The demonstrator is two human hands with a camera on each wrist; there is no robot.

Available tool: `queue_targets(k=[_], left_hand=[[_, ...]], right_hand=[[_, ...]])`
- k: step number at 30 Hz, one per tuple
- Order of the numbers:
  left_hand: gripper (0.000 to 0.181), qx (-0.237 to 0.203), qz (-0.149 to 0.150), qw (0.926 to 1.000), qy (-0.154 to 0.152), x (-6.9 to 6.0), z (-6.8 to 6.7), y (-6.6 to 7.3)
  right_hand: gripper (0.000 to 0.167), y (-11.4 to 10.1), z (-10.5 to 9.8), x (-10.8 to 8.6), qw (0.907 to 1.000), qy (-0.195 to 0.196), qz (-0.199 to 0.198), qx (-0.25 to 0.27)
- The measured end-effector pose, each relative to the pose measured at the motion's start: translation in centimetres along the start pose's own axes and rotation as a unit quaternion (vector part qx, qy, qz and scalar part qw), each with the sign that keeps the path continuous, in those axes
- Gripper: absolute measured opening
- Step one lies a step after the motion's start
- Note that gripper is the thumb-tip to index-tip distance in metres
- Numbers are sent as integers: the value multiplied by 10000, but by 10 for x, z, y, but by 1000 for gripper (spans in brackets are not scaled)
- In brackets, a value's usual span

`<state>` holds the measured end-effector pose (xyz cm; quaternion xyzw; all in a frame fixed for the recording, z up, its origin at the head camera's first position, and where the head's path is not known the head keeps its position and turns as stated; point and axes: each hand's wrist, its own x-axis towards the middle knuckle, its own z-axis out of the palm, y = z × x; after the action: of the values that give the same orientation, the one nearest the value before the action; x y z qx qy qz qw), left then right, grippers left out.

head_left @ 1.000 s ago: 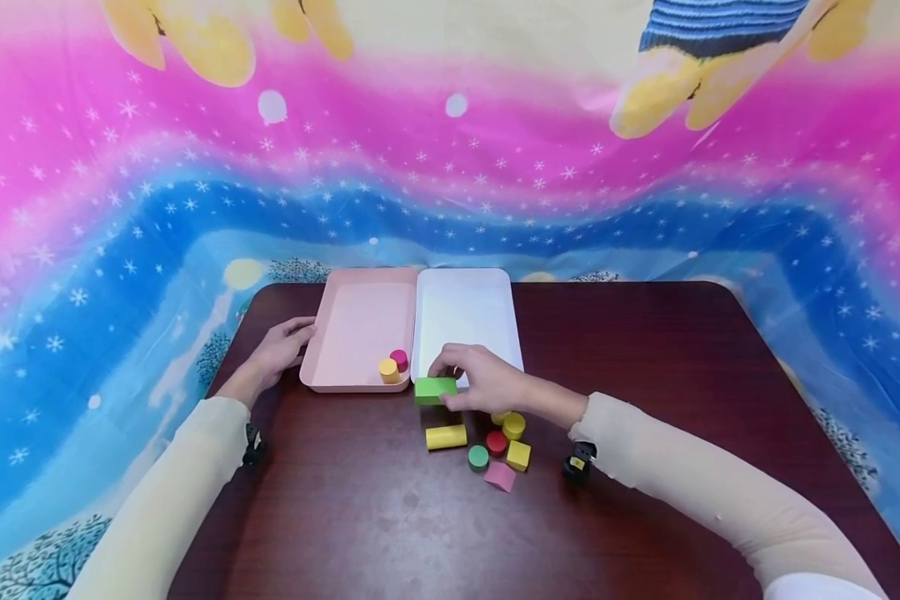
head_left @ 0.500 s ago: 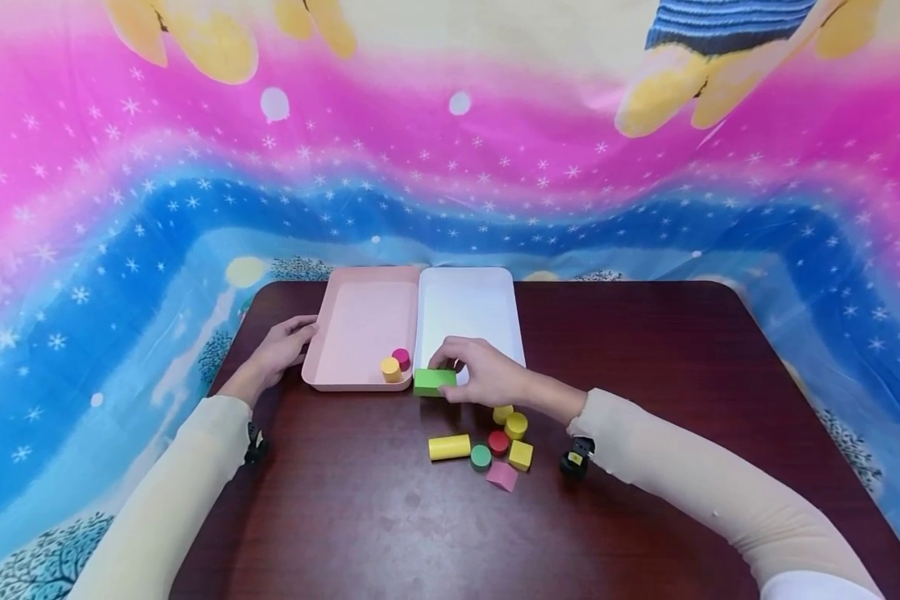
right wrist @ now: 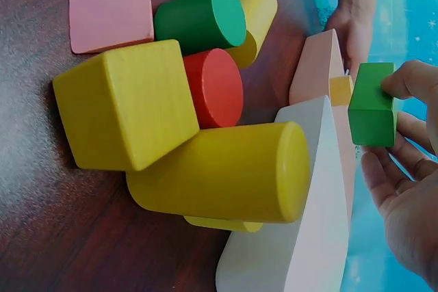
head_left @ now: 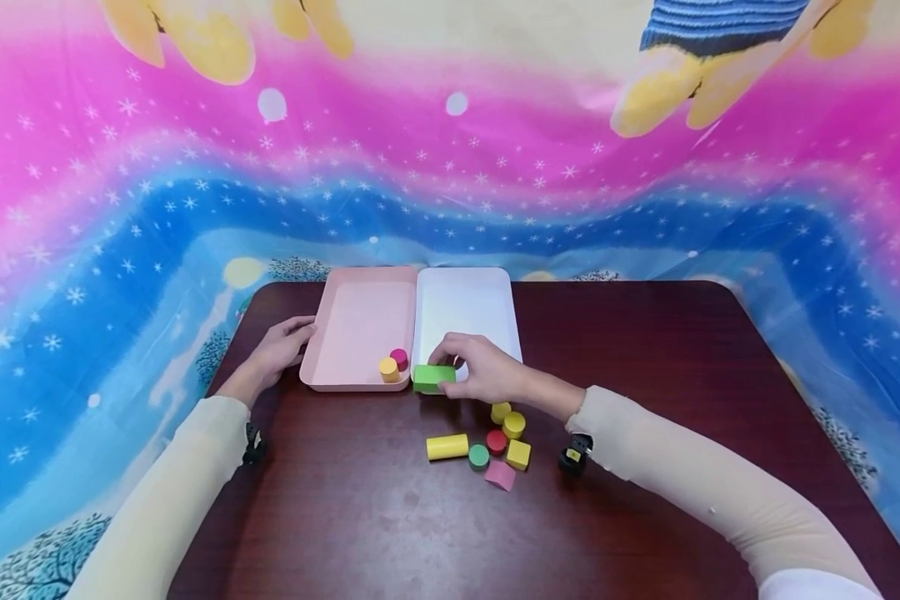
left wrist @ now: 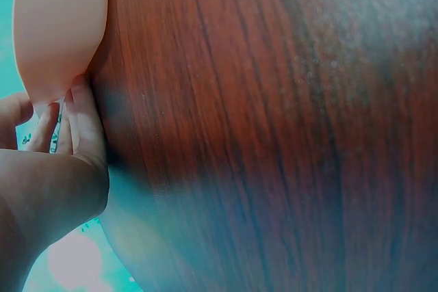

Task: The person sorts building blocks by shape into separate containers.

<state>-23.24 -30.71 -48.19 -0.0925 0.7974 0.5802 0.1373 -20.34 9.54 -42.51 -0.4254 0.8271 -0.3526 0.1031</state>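
Observation:
A green rectangular block (head_left: 434, 377) is pinched between the thumb and fingers of my right hand (head_left: 487, 368), held up at the near left corner of the white tray (head_left: 468, 304). The right wrist view shows the block's green end face (right wrist: 374, 126) above the tray's level. My left hand (head_left: 276, 350) touches the left side of the pink tray (head_left: 367, 308), its fingers (left wrist: 85, 121) extended against the wall in the left wrist view. Inside the pink tray, an orange-yellow cylinder (head_left: 388, 370) stands beside a magenta cylinder (head_left: 399, 358).
In front of the trays on the dark wooden table (head_left: 330, 500) lie a long yellow cylinder (head_left: 447, 447), a green cylinder (head_left: 478, 456), a red cylinder (head_left: 497, 442), a yellow cube (head_left: 518, 455), a pink block (head_left: 500, 476) and two yellow cylinders (head_left: 513, 425). A patterned cloth (head_left: 450, 183) hangs behind.
My right hand has raised the green block slightly, moving it away from me toward the white tray's near corner. The left hand stays at the pink tray.

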Motion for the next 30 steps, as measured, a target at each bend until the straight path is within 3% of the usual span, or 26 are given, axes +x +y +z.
queue_targets(k=[11, 19, 30], left_hand=[[60, -46, 6, 10000, -47, 1, 0, 0], [60, -58, 0, 10000, -55, 0, 0, 0], [59, 49, 18, 10000, 5, -4, 1, 2]], right_hand=[[28, 1, -5, 11, 9997, 135, 74, -188], [27, 1, -4, 18, 9994, 119, 315, -2], [28, -1, 0, 32, 9992, 236, 260, 182]])
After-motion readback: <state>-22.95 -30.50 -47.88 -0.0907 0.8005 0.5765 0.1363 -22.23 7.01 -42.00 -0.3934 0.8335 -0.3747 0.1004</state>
